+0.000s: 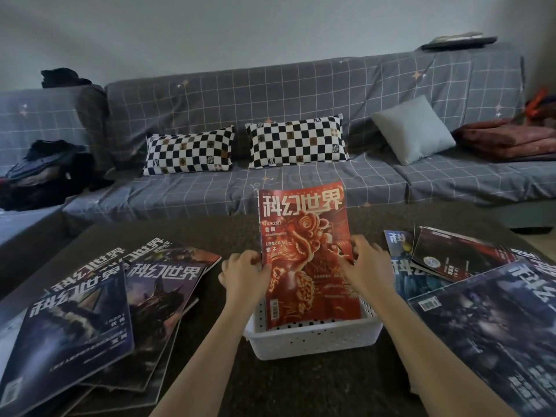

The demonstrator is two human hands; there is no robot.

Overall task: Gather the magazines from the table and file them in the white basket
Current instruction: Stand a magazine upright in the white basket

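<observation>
A red magazine (304, 236) stands upright in the white perforated basket (313, 338) at the table's centre, its lower edge inside the basket. My left hand (245, 270) grips its left edge and my right hand (365, 266) grips its right edge. To the left, several dark magazines (99, 302) lie overlapping on the table. On the right lies another spread of dark magazines (481, 296), partly stacked on one another.
The dark table (301, 386) carries everything. Behind it runs a grey checked sofa (301, 91) with two chequered cushions (189, 150), a grey cushion (413, 129), dark clothes (45, 170) at left and a folded red blanket (505, 139) at right.
</observation>
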